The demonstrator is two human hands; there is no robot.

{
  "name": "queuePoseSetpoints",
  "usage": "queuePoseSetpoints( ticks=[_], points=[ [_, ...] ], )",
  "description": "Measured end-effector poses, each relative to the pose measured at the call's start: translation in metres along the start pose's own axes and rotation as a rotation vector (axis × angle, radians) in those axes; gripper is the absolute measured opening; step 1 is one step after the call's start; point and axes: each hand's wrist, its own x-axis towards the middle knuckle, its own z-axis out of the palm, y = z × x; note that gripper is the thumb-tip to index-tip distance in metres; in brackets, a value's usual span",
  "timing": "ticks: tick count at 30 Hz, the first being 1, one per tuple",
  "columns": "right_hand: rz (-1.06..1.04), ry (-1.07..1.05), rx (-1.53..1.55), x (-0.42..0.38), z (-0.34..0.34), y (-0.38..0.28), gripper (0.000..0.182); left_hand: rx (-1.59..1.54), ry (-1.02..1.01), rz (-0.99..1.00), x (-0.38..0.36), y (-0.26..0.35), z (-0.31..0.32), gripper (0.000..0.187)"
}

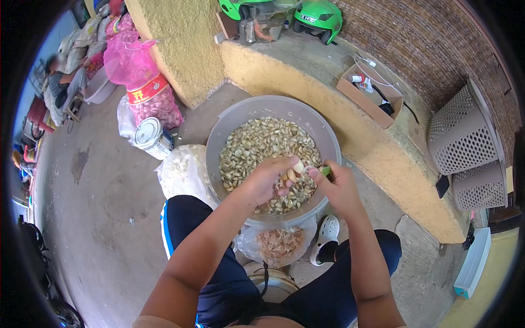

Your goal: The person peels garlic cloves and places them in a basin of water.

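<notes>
Head view: one large round grey plastic tub point(332, 136), centre of the frame, filled across its bottom with pale garlic cloves point(265, 139). Left hand point(265, 183), over the tub's middle: fingers curled and clamped on a few cream and tan cloves point(292, 175). Right hand point(342, 188), near the tub's right rim: fingers together, clamped on a small green object point(326, 171), mostly hidden; thumb tip close to the left hand's cloves. Just left of the tub, one translucent white bag with pale contents point(186, 172); below its near rim, one clear plastic bag of brown papery skins point(279, 244). One white perforated clog point(327, 235), lower centre. Upper left: one white-and-blue metal can point(155, 139), one pink mesh sack point(158, 109) with a red-and-yellow label, and a seated person point(65, 85) beside a pale basin point(100, 87). Top centre, on a concrete ledge point(306, 57): one bright green helmet point(318, 21). Upper right: one open cardboard box point(377, 112) holding cables and small items; farther right, grey perforated plastic baskets point(465, 131).
</notes>
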Motion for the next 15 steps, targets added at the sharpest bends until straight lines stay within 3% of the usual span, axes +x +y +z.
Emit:
queuePoseSetpoints(
  ticks=[4, 7, 10, 15],
  points=[
    [-0.043, 0.135, 0.111, 0.001, 0.007, 0.006, 0.033, 0.045, 0.018, 0.008, -0.003, 0.001, 0.004, 0.023],
    [0.252, -0.01, 0.496, 0.002, 0.003, 0.004, 0.028, 0.071, -0.003, 0.049, -0.001, -0.001, 0.003, 0.028],
    [0.351, -0.027, 0.539, -0.002, 0.011, -0.007, 0.025, 0.097, -0.013, 0.1, 0.0, -0.003, 0.006, 0.033],
    [0.297, 0.083, 0.691, -0.001, 0.025, 0.002, 0.019, 0.1, -0.023, 0.107, 0.001, -0.006, 0.008, 0.036]
  ],
)
